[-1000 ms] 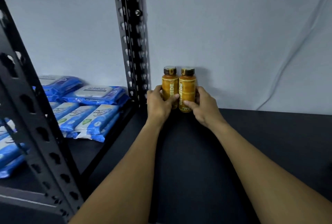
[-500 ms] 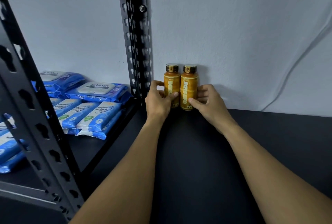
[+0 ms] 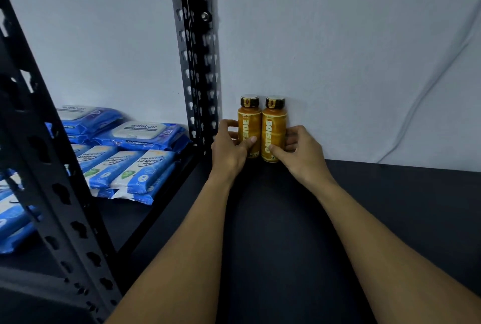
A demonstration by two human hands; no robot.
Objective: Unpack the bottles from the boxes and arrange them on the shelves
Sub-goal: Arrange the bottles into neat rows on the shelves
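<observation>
Two orange bottles with dark caps stand upright side by side on the black shelf (image 3: 390,206), at its back left corner against the white wall. My left hand (image 3: 229,146) grips the left bottle (image 3: 249,122), thumb across its label. My right hand (image 3: 299,149) grips the right bottle (image 3: 273,126), thumb on its front and fingers curled round its right side. The bottles touch each other. No boxes are in view.
A black perforated upright post (image 3: 197,63) stands just left of the bottles. Beyond it, the neighbouring shelf holds stacks of blue wipe packs (image 3: 125,157). Another slanted black post (image 3: 52,167) crosses the near left. A white cable (image 3: 429,89) runs down the wall at right.
Both hands have stayed on the two bottles at the back corner; the bottles have been nudged slightly back towards the wall, and the view has shifted a little.
</observation>
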